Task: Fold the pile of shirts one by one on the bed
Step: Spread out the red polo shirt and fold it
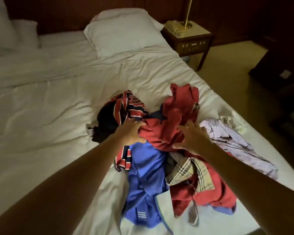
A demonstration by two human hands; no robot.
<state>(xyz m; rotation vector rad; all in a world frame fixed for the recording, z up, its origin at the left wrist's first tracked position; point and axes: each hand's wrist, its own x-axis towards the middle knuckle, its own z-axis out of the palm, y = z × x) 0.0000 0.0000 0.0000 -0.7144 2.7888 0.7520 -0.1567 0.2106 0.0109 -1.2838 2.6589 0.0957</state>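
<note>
The room is dim, lit warm and yellowish. Light falls strongest on the near right part of the bed (61, 106), where the sheet (210, 221) almost glares white and the red shirt (161, 133) shows its colour plainly. The headboard (58, 14) and the far right of the room sink into near black. The left forearm (49, 192) lies in deep shadow. The right hand (192, 138) and the checked shirt (236, 143) are smeared by motion blur. The bed's edge bends with the wide lens.

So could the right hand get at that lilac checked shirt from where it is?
Probably yes: the lilac checked shirt lies uncovered right beside the right hand, and nothing sits between them.
</note>
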